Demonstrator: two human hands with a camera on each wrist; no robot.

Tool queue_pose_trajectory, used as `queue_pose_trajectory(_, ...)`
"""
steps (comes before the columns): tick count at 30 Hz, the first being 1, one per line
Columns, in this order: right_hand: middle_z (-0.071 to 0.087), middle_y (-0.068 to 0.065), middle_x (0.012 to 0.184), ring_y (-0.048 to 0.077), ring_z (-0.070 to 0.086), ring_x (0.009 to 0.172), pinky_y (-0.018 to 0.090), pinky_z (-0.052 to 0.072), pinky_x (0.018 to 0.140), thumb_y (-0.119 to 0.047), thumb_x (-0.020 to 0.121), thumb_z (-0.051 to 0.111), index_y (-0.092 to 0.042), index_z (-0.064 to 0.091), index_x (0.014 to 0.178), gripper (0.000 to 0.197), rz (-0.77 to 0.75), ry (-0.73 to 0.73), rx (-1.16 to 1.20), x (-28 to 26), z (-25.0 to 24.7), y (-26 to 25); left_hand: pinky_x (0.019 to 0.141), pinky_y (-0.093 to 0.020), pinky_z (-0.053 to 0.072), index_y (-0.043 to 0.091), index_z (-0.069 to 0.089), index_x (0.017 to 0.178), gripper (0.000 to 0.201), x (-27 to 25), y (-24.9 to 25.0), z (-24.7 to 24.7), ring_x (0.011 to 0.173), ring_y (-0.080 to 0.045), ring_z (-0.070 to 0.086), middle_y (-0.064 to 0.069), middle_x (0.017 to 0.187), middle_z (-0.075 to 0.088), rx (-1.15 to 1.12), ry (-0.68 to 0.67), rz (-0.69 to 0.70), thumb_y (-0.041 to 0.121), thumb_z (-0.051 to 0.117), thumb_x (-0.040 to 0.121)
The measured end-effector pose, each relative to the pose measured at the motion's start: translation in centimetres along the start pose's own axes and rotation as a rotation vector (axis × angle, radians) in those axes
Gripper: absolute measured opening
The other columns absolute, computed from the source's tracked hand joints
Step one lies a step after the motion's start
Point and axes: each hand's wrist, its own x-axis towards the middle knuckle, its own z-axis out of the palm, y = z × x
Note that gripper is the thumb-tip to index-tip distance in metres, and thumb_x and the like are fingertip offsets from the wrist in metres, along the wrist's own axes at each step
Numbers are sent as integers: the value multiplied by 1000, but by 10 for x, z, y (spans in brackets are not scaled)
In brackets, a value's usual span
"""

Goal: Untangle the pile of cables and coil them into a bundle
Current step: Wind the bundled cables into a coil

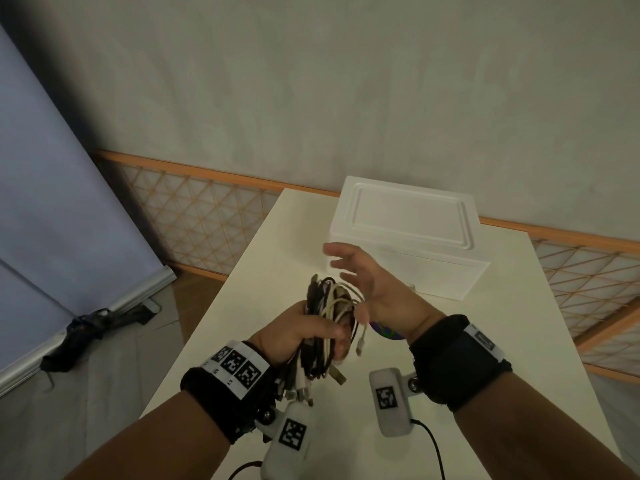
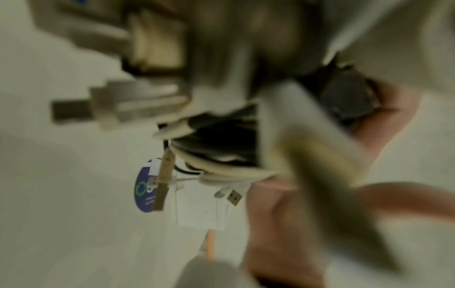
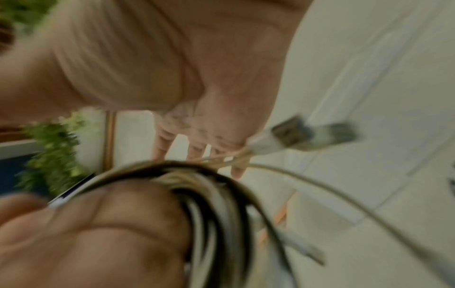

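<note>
Above the near half of the white table (image 1: 502, 341), the left hand (image 1: 294, 336) has its fingers wrapped tight round a bundle of cables (image 1: 329, 306), black and cream strands coiled together into one elongated hank. That hank runs lengthwise from the near left to the far right as the head camera sees it: its looped end rises above the fist and tips away toward the box, while the loose ends with their plugs (image 1: 298, 386) hang out below the fist toward the wrist. One cream lead with a connector (image 1: 360, 344) dangles free on the right side of the bundle.

Just beyond the loops, the right hand (image 1: 367, 275) is spread wide with straight fingers, palm turned toward the bundle, and grips nothing. Whether its palm touches the loops is hard to tell from the head view; the right wrist view, heavily blurred, shows a thin cream strand (image 3: 320, 187) passing across the fingers (image 3: 197, 150) with a plug (image 3: 295, 136) swinging beside them. The left wrist view is also blurred, showing the stacked cream and black strands close up.

On the table under the hands lies a round blue sticker (image 1: 388, 332), partly covered by the right wrist. Farther back stands a white foam box (image 1: 408, 237) with its lid on. Beyond the table's far edge runs a wooden lattice rail (image 1: 194, 209) against a grey wall (image 1: 311, 81).
</note>
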Motion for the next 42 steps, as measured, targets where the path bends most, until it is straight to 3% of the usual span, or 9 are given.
queue_pose_trajectory(3,54,-10,133,9,53,119,17,44,93,-44,84,66,-26,50,132,54,93,208,4,-8,-4,13,59,-27,49,13,64,74,30,4,7,-14,58,-17,56,-4,64,56,-150,-11,8,19,86,54)
queue_pose_trajectory(7,70,-2,108,18,65,101,19,48,89,-8,92,58,-20,68,112,25,92,420,-190,-3,6,27,56,-25,49,16,65,71,31,7,14,-19,57,-13,57,0,63,55,-204,-66,31,18,88,51)
queue_pose_trajectory(9,67,-7,110,23,66,98,13,49,82,-8,93,55,-21,69,111,26,120,466,-396,1,10,22,56,-25,49,16,66,70,30,10,12,-17,56,-14,57,0,62,56,-189,-57,26,20,88,50)
queue_pose_trajectory(12,57,-2,131,12,51,122,29,38,106,-20,92,47,-17,60,125,35,-70,488,-512,2,14,8,58,-24,49,16,66,69,26,9,8,-9,56,-16,58,-2,62,58,-84,2,46,25,85,53)
queue_pose_trajectory(17,45,1,144,10,30,140,24,20,115,-56,95,32,-19,53,133,57,-321,128,-637,9,25,-4,63,-23,51,14,70,60,14,5,9,1,59,-14,64,-3,59,66,60,-1,61,18,58,66)
queue_pose_trajectory(23,68,7,103,16,64,98,34,50,88,-66,75,61,-6,65,111,70,-179,46,-138,10,17,-7,59,-26,51,10,64,64,6,1,11,10,56,-16,62,-5,58,64,53,-146,8,9,59,66)
queue_pose_trajectory(30,60,19,113,38,57,110,49,46,97,-55,59,81,-1,57,113,80,-132,-119,171,4,9,-11,61,-27,50,4,59,75,10,-4,16,18,56,-19,59,-8,64,60,-96,-286,3,-2,57,68)
queue_pose_trajectory(36,65,-2,79,9,63,75,27,53,71,-45,54,80,-17,64,89,48,-159,238,-50,1,24,-15,68,-29,54,11,61,83,15,8,15,1,71,-18,64,-4,78,63,-126,-343,-15,12,74,76)
queue_pose_trajectory(42,61,2,60,10,57,54,27,47,53,-29,53,86,-7,60,75,40,-25,445,11,1,13,-5,67,-33,55,-4,63,90,28,10,25,-7,67,-25,68,-17,75,69,29,25,-72,4,67,64)
